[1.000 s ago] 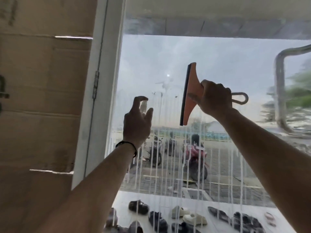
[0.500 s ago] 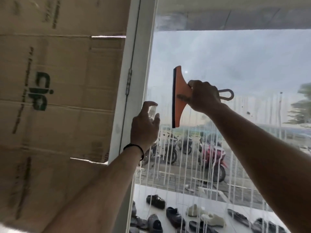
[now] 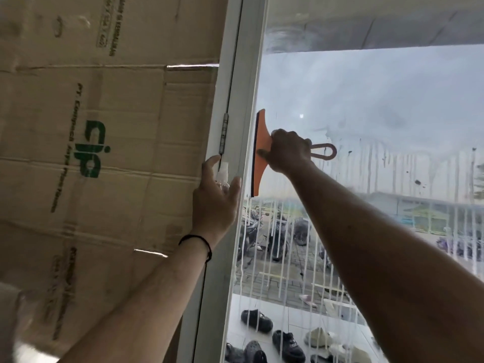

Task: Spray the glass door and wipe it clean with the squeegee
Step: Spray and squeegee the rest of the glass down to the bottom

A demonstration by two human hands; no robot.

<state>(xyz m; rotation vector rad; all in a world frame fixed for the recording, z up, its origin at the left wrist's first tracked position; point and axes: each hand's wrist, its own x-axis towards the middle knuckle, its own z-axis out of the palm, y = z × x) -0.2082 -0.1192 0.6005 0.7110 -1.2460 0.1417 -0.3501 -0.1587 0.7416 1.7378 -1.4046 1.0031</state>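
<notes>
1. Two bare hands: left hand (image 3: 214, 203), right hand (image 3: 288, 150).
2. One orange plastic squeegee (image 3: 259, 153) with a black blade.
3. One small clear spray bottle (image 3: 223, 176).
4. One wet glass door (image 3: 366, 106).
5. One thin black wristband (image 3: 199, 241).
6. One metal hinge (image 3: 224, 134).
7. Several dark and pale shoes (image 3: 256, 320); exact number unclear.

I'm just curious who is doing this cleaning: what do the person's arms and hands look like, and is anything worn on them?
Both forearms are bare, with no sleeves in view and no gloves on either hand. The left hand has a thin black band round its wrist, like a cord or hair tie. The right hand and its wrist show no band, watch or ring. No markings can be made out.
</notes>
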